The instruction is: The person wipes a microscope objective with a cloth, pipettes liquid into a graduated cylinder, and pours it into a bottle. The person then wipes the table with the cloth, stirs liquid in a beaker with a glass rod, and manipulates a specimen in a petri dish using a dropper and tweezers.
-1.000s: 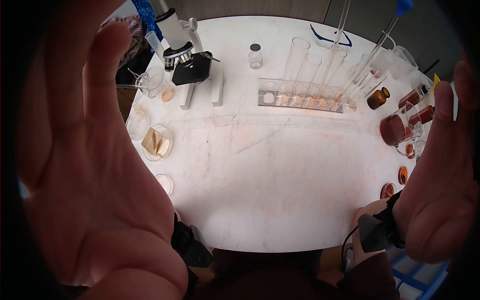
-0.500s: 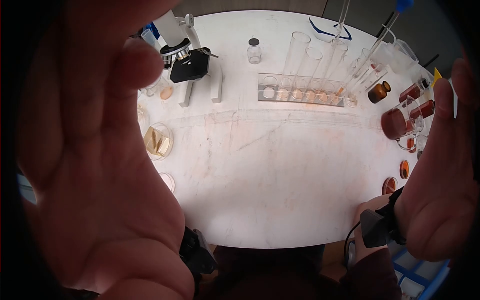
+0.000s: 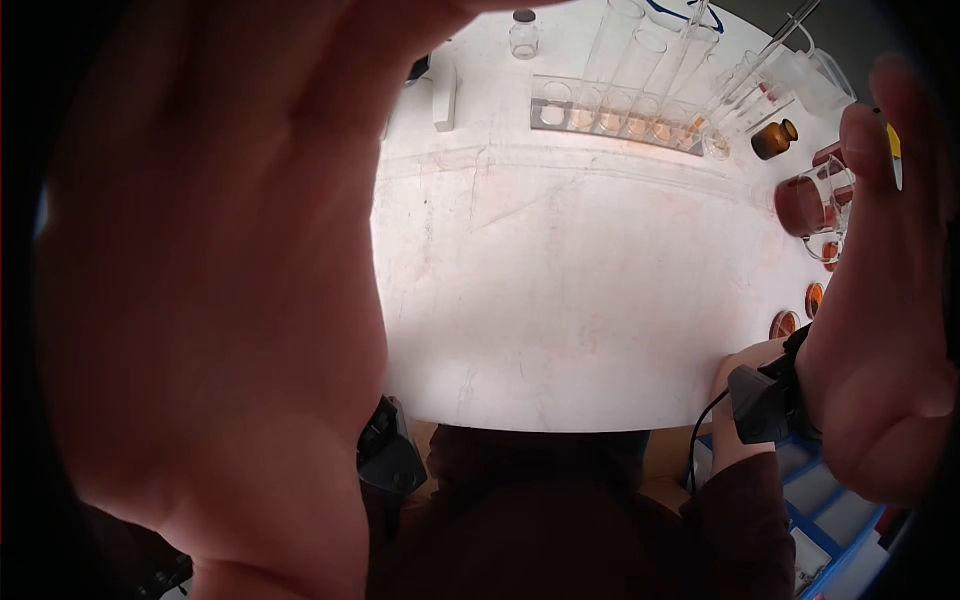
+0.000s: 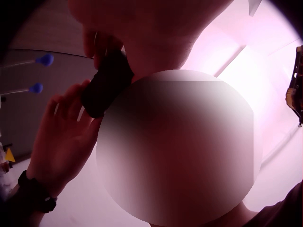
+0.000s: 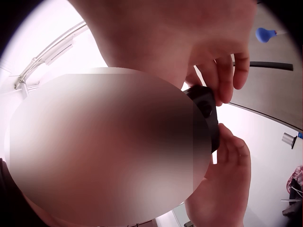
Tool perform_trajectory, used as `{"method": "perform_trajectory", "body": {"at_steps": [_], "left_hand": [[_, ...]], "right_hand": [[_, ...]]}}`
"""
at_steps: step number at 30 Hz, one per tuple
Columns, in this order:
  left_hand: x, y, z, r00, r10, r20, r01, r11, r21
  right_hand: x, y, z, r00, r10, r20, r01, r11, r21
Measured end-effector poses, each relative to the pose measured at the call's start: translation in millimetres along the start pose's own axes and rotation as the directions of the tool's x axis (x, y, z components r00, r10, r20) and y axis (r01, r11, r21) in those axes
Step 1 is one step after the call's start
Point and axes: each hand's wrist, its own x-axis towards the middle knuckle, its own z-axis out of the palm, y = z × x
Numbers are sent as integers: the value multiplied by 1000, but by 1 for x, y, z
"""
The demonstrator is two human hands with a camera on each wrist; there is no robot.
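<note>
Both hands are raised close to the head camera. My left hand (image 3: 225,310) fills the left side of the head view, palm showing, and my right hand (image 3: 880,340) is at the right edge. In the left wrist view a black device (image 4: 108,82) at the person's head has my left hand (image 4: 147,33) above it and my right hand (image 4: 64,146) beside it. The right wrist view shows fingers of both hands touching the device (image 5: 208,113), with extended or slightly bent fingers. The thumbs' contact is hidden.
On the white table (image 3: 560,300) stand a rack (image 3: 620,135) of glass tubes, a capped jar (image 3: 524,36), a brown bottle (image 3: 774,140) and a jug of dark red liquid (image 3: 803,206). Small orange dishes (image 3: 785,325) lie at right. The left hand mostly hides the microscope (image 3: 445,95).
The head view has tilted down, so the table's things sit higher in it. My left hand covers more of the left side, hiding most of the microscope and the dishes there.
</note>
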Motion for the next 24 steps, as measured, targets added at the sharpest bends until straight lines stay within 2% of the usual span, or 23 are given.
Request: {"method": "perform_trajectory", "body": {"at_steps": [1, 2, 6, 14, 15, 18, 20, 24], "left_hand": [[-83, 75, 29, 1000, -17, -2, 17, 1000, 4], [-88, 79, 31, 1000, -24, 5, 24, 1000, 4], [-94, 79, 36, 999, -32, 10, 32, 999, -7], [-72, 53, 29, 999, -30, 31, 31, 999, -21], [-91, 70, 38, 999, -29, 34, 30, 999, -22], [-87, 73, 29, 998, -39, 40, 40, 999, -25], [-89, 78, 30, 998, -44, 36, 45, 999, -27], [-83, 92, 25, 997, 1, 71, 3, 999, -53]], "right_hand": [[8, 10, 5, 1000, 20, -8, -20, 1000, 6], [7, 12, 4, 999, 28, -16, -28, 1000, 6], [11, 15, 7, 998, 58, -17, -58, 998, -1], [15, 17, 13, 995, 99, -14, -99, 995, -9], [15, 17, 15, 995, 103, -14, -103, 995, -10], [10, 8, 9, 992, 127, -19, -127, 992, -10], [26, 21, 19, 989, 147, -16, -147, 989, -9], [35, 9, 27, 993, 121, -6, -121, 992, -38]]}}
